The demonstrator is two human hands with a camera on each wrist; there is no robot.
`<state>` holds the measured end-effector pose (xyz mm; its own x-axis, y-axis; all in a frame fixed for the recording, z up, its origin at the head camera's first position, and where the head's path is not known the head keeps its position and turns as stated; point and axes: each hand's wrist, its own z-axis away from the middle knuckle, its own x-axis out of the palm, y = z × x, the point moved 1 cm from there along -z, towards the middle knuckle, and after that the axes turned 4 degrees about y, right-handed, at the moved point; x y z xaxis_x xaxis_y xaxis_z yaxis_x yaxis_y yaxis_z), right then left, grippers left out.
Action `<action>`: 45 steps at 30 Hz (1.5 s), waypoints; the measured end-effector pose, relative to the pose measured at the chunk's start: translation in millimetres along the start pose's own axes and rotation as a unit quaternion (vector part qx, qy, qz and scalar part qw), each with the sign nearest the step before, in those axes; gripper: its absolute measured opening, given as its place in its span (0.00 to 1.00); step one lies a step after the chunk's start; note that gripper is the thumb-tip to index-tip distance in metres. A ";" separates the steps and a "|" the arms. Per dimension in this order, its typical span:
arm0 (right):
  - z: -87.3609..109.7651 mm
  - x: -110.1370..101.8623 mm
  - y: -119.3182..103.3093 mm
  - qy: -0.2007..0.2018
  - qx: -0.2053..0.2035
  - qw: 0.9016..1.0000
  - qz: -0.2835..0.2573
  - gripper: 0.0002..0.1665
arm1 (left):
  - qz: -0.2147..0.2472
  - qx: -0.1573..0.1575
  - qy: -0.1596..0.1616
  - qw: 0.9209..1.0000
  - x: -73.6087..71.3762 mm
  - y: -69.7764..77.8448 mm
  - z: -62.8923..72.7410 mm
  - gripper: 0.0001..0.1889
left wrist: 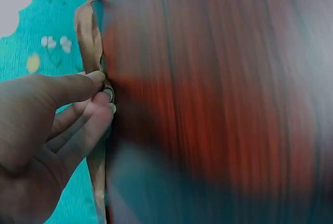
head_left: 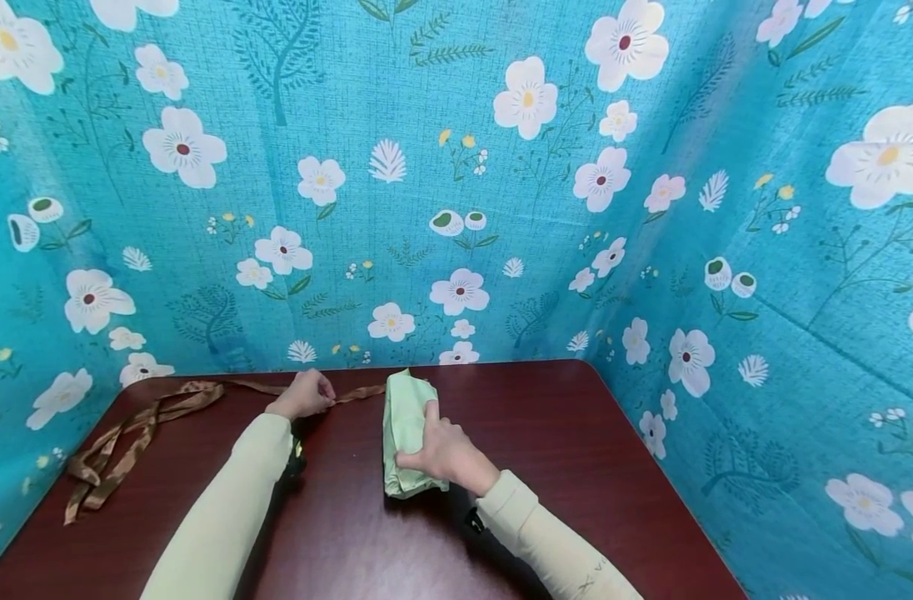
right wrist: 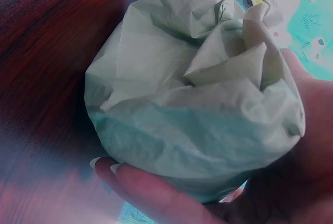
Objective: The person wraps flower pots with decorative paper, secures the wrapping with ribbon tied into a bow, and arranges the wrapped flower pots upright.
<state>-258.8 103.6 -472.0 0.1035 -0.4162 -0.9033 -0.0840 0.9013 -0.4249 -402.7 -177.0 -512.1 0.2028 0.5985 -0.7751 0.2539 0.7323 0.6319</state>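
Note:
My left hand (head_left: 303,395) pinches a brown ribbon (head_left: 361,392) between thumb and fingertips, near the table's back edge. In the left wrist view, the satin-like ribbon (left wrist: 89,34) runs along that edge above and below the fingers. Its right stretch reaches the top of a pale green paper-wrapped package (head_left: 406,421) on the table. My right hand (head_left: 447,450) grips this package from the right side, thumb and fingers spread around it. In the right wrist view, folded, crumpled paper closes the near end of the package (right wrist: 192,94).
The ribbon's loose end lies looped on the left of the dark red-brown wooden table (head_left: 336,517). Blue flowered cloth (head_left: 396,250) hangs behind the table and along its sides.

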 end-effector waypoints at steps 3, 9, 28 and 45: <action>1.1 0.5 -0.9 -0.002 0.003 1.000 0.000 0.56 | 0.041 -0.017 -0.005 0.999 8.2 12.8 -6.1 0.04; 1.3 -0.1 -0.3 -0.005 0.007 1.000 -0.006 0.55 | 0.086 0.001 0.016 0.996 23.8 43.6 -23.1 0.05; -0.4 -0.7 0.9 0.006 -0.002 1.000 -0.002 0.55 | -0.078 -0.001 0.033 0.996 6.2 6.0 -7.0 0.11; -0.8 -0.6 -0.6 0.005 -0.001 1.000 0.009 0.54 | -0.057 0.023 0.058 0.996 21.1 24.4 -18.3 0.09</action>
<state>-259.6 103.2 -471.3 0.0912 -0.4015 -0.9113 -0.0886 0.9082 -0.4090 -409.5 -140.5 -513.0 0.0590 0.5473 -0.8349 0.3124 0.7842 0.5362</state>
